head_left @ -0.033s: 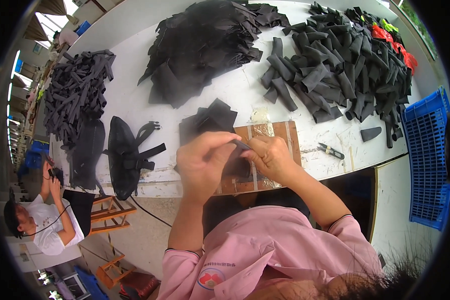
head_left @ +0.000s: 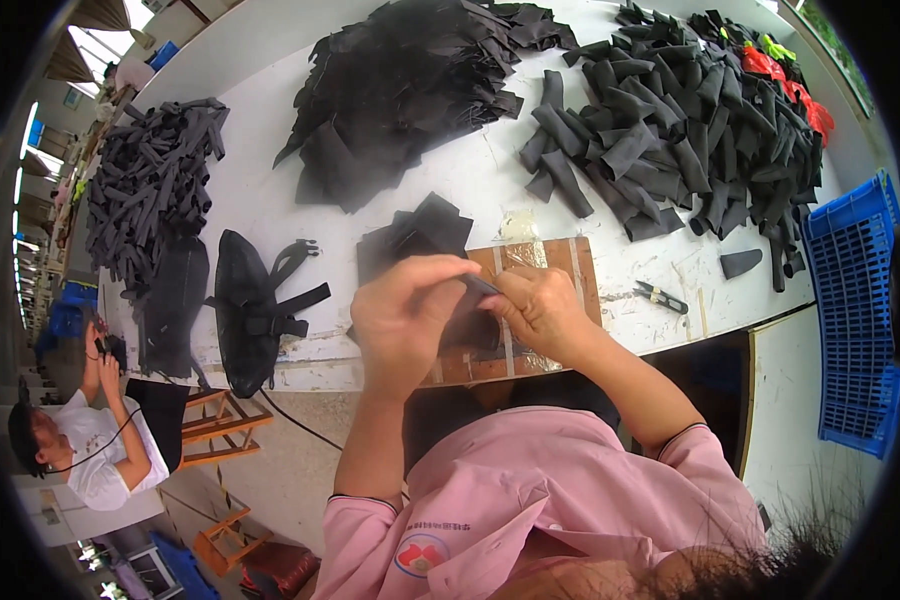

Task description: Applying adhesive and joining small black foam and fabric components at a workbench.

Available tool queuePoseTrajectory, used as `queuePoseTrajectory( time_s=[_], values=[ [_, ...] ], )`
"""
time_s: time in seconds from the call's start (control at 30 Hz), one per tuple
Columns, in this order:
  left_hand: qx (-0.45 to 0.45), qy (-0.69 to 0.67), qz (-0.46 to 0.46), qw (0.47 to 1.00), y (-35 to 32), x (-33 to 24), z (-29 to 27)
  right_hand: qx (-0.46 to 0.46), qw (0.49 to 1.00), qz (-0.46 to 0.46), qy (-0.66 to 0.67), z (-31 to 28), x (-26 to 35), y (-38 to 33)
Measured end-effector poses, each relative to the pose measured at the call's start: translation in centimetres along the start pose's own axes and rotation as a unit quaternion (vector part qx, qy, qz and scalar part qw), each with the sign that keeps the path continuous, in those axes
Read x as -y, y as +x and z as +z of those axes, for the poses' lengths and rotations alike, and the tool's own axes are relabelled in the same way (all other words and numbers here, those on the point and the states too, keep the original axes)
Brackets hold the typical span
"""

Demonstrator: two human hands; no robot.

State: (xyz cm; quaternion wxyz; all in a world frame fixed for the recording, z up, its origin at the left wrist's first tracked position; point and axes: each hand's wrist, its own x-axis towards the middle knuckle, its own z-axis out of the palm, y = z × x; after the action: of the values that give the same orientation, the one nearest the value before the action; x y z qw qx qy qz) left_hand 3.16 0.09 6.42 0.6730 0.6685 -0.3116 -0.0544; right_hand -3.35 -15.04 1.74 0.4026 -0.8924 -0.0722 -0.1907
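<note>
My left hand (head_left: 402,310) and my right hand (head_left: 544,308) meet over the near edge of the table. Between them they pinch a small black fabric piece (head_left: 482,285), its edge showing at my fingertips. Most of that piece is hidden by the fingers. Under my hands lies a brown board (head_left: 582,272) with strips of clear tape. Behind my left hand is a short stack of flat black fabric pieces (head_left: 430,225). To the right of the board lie small thread snips (head_left: 662,297), touched by neither hand.
Black fabric heaps cover the table: flat sheets (head_left: 390,90) at the back, rolled tubes (head_left: 660,120) right, narrow strips (head_left: 155,180) left. A black pouch with straps (head_left: 245,310) lies left. A blue crate (head_left: 855,310) stands right. Another person (head_left: 90,430) sits at far left.
</note>
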Motion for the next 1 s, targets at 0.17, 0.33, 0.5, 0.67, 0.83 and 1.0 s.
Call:
queuePoseTrajectory(
  time_s=[0.17,0.33,0.5,0.67,0.83,1.0],
  values=[
    [-0.136,0.015,-0.099,0.986,-1.2,5.1,-0.8,0.042,0.929,0.083,0.358,-4.9,3.8,3.6],
    [0.026,0.401,-0.050,0.915,-0.6,11.0,1.3,-0.243,0.723,0.144,0.631,-8.2,-1.7,7.0],
    [0.069,0.553,-0.026,0.830,-1.0,11.3,1.7,-0.193,0.759,0.326,0.530,-2.5,-3.9,-1.6],
    [0.081,0.554,0.006,0.829,-1.1,12.2,0.9,-0.031,0.808,0.373,0.455,0.4,-1.5,-5.1],
    [0.085,0.529,-0.020,0.844,-1.5,11.3,1.5,0.093,0.835,0.345,0.418,1.4,-0.3,-4.0],
    [0.089,0.623,0.008,0.777,-2.0,11.2,2.0,0.171,0.843,0.322,0.397,1.5,1.1,-3.9]
  ],
)
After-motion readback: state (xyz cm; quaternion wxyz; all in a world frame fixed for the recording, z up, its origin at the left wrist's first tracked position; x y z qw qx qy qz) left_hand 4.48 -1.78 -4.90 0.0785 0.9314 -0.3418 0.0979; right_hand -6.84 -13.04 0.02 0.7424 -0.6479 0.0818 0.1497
